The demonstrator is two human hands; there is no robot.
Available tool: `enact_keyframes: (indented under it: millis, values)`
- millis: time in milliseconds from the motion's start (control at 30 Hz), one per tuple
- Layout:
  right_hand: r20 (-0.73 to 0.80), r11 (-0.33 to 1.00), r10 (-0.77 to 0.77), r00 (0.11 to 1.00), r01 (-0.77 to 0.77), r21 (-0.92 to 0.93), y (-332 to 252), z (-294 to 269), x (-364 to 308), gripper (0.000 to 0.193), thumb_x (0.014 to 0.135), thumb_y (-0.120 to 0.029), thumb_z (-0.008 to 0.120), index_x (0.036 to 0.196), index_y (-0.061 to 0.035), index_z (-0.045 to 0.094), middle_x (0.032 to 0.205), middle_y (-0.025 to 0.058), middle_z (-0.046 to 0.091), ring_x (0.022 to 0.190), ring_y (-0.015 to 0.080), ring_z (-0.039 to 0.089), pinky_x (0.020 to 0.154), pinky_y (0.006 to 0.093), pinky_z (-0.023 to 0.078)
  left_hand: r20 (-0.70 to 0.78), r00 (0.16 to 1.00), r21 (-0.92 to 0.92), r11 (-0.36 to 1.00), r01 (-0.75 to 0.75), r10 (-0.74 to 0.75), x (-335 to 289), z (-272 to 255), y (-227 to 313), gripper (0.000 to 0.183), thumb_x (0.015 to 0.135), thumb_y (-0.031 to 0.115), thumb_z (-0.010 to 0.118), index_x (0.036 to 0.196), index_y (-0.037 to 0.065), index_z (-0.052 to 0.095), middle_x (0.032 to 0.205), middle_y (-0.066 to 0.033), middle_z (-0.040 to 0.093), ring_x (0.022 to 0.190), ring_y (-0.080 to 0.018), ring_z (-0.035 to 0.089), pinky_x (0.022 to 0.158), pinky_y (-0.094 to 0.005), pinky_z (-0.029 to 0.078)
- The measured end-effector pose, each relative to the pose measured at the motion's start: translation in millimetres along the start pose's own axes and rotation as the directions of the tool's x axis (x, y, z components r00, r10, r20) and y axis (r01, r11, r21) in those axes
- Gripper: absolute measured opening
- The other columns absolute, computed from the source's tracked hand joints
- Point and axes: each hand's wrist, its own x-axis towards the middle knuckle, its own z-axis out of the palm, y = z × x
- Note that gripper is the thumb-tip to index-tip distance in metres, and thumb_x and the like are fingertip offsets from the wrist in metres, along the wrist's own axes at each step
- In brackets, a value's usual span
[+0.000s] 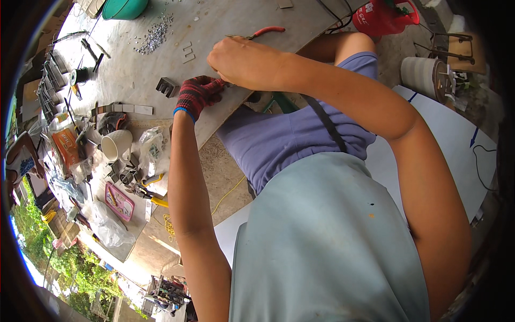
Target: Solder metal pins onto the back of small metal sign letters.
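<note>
My left hand (199,95), in a red-and-black striped glove with a blue cuff, is over the table's near edge. Its fingers are curled in, and whatever they grip is hidden. My bare right hand (236,62) is just beside and above it, fingers closed; I cannot make out what is in them. Right behind that hand lie red-handled pliers (268,31), partly covered by it. Thin bent metal strips (188,52) lie a little farther left on the table. A dark metal bracket stack (167,87) stands next to the gloved hand.
Small shiny metal pieces (154,37) are heaped near a green basin (123,7). To the left are a white mug (116,145), yellow-handled pliers (152,194), a pink tray (119,200) and a wire spool (79,75). A red gas cylinder (382,20) stands at far right.
</note>
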Motion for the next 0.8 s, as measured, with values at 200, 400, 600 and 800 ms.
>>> enact_keyframes:
  millis: [200,400,600,800]
  values:
    - [0.052,1.000,0.025,0.998,-0.026,0.013,0.1,-1.8,4.2,0.013,0.088,-0.006,0.066,0.087,0.0059,0.070,0.092,0.0256,0.072,0.095,0.0416,0.070,0.091,0.0456,0.054,0.001,1.000,0.047,0.999,0.005,-0.005,-0.4,-0.3,2.2,0.029,0.092,0.025,0.082,0.101,-0.001,0.075,0.084,-0.0065,0.075,0.060,-0.0140,0.066,0.055,-0.0285,0.051]
    - [0.029,0.997,0.056,0.998,-0.058,0.042,4.1,-5.3,1.3,0.012,0.088,-0.006,0.065,0.089,0.0048,0.071,0.093,0.0245,0.072,0.096,0.0411,0.070,0.092,0.0447,0.054,0.014,1.000,-0.012,1.000,-0.006,0.006,-3.5,1.8,4.8,0.028,0.092,0.025,0.082,0.101,0.000,0.075,0.083,-0.0066,0.075,0.060,-0.0139,0.065,0.055,-0.0283,0.051]
    - [-0.026,0.999,-0.019,0.999,0.017,-0.044,-1.4,-5.1,0.1,0.010,0.086,-0.004,0.065,0.090,0.0042,0.069,0.093,0.0237,0.070,0.093,0.0404,0.070,0.092,0.0441,0.055,0.028,1.000,0.052,0.999,-0.011,0.009,0.7,-3.1,0.3,0.027,0.092,0.025,0.082,0.102,0.000,0.075,0.085,-0.0061,0.076,0.060,-0.0137,0.066,0.055,-0.0281,0.051]
    - [0.008,0.988,-0.059,0.998,0.059,-0.142,-3.2,0.3,2.0,0.008,0.085,-0.001,0.064,0.092,0.0029,0.067,0.095,0.0215,0.068,0.096,0.0389,0.070,0.092,0.0435,0.055,-0.007,1.000,0.091,0.996,0.019,-0.018,3.0,-0.8,2.0,0.029,0.092,0.026,0.082,0.102,0.000,0.075,0.086,-0.0061,0.076,0.060,-0.0131,0.066,0.055,-0.0276,0.051]
